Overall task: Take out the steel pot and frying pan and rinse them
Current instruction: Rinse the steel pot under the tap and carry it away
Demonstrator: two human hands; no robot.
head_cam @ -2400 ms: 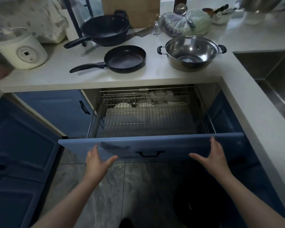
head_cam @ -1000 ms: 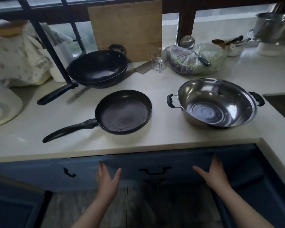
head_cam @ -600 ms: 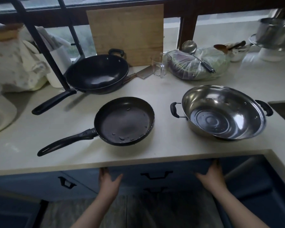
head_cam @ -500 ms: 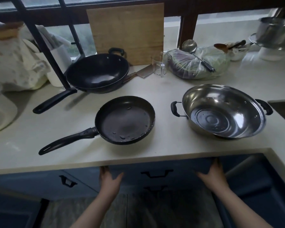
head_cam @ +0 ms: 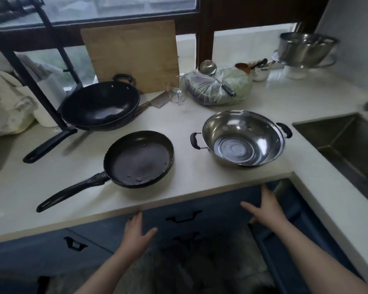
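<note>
Both hands, left (head_cam: 136,236) and right (head_cam: 268,209), press flat, fingers straight, against the blue drawer front (head_cam: 200,206).

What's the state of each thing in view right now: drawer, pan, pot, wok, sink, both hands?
drawer front: pushed in under the counter edge.
frying pan: upright on the counter, a few droplets inside.
steel pot: upright on the counter, empty, no lid.
wok: upright on the counter, empty.
sink: visible part empty, no water running.
left hand: fingers straight, flat on the drawer front.
right hand: fingers straight, flat on the drawer front.
</note>
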